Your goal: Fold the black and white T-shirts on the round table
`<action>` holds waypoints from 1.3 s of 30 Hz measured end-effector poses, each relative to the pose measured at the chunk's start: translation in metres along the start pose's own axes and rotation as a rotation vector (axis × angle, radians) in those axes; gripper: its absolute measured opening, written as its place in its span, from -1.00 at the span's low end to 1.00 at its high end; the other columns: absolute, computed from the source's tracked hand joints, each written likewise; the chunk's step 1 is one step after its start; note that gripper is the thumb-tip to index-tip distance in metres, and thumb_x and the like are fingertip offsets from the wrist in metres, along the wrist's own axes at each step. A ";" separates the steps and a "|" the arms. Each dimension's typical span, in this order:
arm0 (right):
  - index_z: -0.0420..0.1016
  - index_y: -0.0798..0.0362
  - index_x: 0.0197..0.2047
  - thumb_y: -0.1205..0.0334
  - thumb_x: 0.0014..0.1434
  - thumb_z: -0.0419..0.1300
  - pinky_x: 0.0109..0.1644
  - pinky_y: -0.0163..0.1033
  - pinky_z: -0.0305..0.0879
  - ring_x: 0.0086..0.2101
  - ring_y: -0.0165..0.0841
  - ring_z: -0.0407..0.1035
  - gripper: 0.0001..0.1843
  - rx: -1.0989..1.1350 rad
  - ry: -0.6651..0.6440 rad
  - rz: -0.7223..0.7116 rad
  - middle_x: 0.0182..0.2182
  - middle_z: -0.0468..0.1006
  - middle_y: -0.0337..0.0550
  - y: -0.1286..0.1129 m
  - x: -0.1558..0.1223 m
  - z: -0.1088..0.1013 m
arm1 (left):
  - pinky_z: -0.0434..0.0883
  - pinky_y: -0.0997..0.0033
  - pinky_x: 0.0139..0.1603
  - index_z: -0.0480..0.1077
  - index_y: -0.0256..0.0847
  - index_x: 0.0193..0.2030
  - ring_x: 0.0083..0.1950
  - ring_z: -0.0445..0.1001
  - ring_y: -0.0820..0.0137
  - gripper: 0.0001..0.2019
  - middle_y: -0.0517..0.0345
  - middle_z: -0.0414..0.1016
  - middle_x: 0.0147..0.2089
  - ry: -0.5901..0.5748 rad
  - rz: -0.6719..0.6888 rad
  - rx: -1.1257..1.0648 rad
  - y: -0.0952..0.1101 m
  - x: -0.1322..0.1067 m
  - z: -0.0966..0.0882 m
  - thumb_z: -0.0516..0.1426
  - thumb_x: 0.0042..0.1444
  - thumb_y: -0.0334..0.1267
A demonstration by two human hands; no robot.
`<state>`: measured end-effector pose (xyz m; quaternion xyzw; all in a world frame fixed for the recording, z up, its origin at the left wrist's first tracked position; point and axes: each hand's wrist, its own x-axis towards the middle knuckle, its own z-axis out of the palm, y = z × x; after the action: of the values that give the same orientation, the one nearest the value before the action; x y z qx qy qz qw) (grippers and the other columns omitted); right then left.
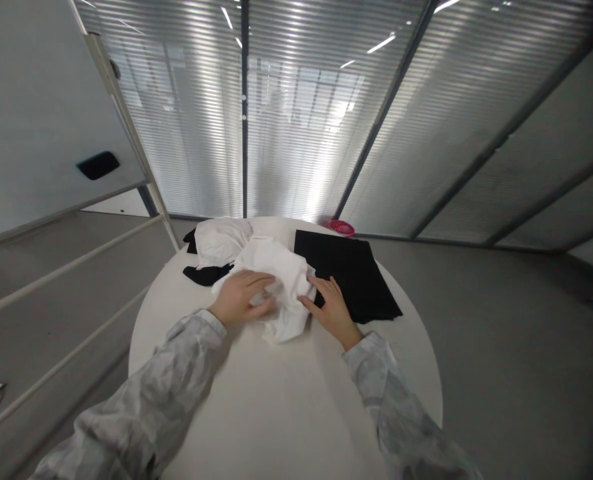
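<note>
A crumpled white garment (281, 280) lies in the middle of a round white table (276, 407). My left hand (241, 298) rests on the garment's left side with the fingers curled into the cloth. My right hand (331, 308) lies on its right edge, fingers stretched and pinching the fabric, partly over a flat black folded cloth (351, 273). A second white garment (221, 241) lies bunched at the far left of the table, with a black piece (203, 273) under it.
A small pink basket (342, 228) sits at the table's far edge. A whiteboard on a metal stand (136, 153) stands to the left. Glass walls with blinds rise behind the table. Grey carpet surrounds it.
</note>
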<state>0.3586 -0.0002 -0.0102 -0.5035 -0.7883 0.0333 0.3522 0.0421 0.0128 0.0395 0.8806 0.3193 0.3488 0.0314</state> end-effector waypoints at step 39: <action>0.63 -0.04 -0.04 -0.05 0.29 0.43 0.15 0.03 0.43 -0.06 -0.08 0.53 -0.69 0.243 0.131 0.163 -0.09 0.68 -0.06 0.008 -0.003 -0.038 | 0.60 0.24 0.01 0.54 -0.14 -0.04 -0.03 0.70 0.22 -0.90 -0.02 0.71 -0.08 0.092 0.111 0.009 -0.028 -0.004 0.004 0.24 0.36 -0.22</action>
<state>0.3875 -0.0099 0.0137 -0.5205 -0.7105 0.1241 0.4571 0.0270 0.0328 0.0262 0.8800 0.2724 0.3890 -0.0066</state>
